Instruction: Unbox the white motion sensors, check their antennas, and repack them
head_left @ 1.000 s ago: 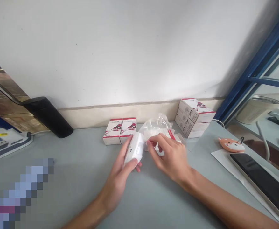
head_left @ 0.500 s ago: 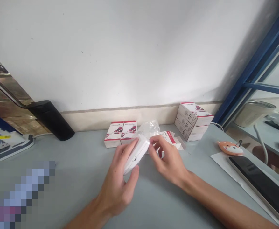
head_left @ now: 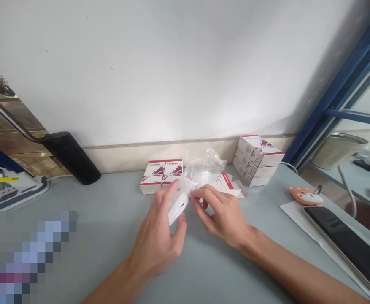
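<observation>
My left hand point(head_left: 156, 230) grips a white plastic device point(head_left: 177, 206) by its sides, thumb below and fingers along its far face. A thin, clear plastic film point(head_left: 187, 185) shows at the device's upper end. My right hand point(head_left: 224, 215) is closed in a pinch at that end, its thumb and index finger on the film. Crumpled clear plastic point(head_left: 208, 166) lies just behind both hands. Next to it is an opened white and red box point(head_left: 224, 182), partly covered by my right hand.
Two white and red boxes point(head_left: 161, 173) stand side by side near the wall. More such boxes point(head_left: 257, 160) are stacked farther right. A black cylinder point(head_left: 72, 158) leans at left beside a power strip point(head_left: 29, 194). A phone point(head_left: 343, 245) rests on paper at right, near an orange animal-faced object point(head_left: 306, 196).
My right hand has moved slightly left, drawing film at the device's end. The device has tilted a little in my left hand. The crumpled plastic behind stands up higher and farther right.
</observation>
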`<action>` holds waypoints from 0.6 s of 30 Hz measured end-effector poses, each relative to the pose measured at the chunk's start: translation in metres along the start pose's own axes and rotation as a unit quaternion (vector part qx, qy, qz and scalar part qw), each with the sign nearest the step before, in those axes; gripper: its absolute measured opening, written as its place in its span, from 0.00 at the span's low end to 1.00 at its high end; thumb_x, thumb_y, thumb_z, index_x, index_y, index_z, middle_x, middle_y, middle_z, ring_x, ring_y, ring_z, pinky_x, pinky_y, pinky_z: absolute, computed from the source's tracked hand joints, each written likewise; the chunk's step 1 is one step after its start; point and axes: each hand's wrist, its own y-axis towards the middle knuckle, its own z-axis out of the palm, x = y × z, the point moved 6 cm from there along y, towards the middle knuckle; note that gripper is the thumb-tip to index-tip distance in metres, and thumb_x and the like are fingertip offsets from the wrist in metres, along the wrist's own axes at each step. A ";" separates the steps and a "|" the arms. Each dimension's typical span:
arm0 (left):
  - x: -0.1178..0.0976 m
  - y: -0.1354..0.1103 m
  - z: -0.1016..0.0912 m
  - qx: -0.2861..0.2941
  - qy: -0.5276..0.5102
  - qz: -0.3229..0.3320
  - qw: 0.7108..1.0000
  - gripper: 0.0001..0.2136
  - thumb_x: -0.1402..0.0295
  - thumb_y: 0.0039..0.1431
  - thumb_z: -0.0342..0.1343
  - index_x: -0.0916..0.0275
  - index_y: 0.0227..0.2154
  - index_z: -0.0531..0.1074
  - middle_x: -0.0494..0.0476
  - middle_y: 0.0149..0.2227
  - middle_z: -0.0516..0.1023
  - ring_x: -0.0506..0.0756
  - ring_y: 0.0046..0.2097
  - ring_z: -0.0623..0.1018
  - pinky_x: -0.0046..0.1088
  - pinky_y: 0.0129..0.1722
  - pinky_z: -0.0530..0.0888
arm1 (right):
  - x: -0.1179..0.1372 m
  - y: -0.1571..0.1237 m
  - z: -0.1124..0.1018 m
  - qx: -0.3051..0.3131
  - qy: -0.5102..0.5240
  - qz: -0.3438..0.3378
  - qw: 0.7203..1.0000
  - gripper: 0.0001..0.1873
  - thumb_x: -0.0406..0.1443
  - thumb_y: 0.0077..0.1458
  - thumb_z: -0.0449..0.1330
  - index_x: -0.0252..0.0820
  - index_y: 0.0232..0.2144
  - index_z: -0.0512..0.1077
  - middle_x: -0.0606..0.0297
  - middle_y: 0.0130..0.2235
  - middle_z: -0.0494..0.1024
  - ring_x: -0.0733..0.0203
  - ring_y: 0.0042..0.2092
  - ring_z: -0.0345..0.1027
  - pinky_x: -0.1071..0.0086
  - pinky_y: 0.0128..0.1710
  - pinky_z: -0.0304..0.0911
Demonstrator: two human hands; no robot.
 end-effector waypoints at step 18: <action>0.005 0.008 0.018 0.093 -0.539 -0.207 0.811 0.13 0.67 0.67 0.57 0.55 0.52 0.73 0.61 0.58 0.77 0.66 0.61 0.74 0.49 0.59 0.71 | -0.001 -0.001 0.006 0.036 0.223 0.126 0.966 0.05 0.41 0.70 0.56 0.46 0.43 0.67 0.66 0.39 0.79 0.63 0.34 0.72 0.69 0.31 0.65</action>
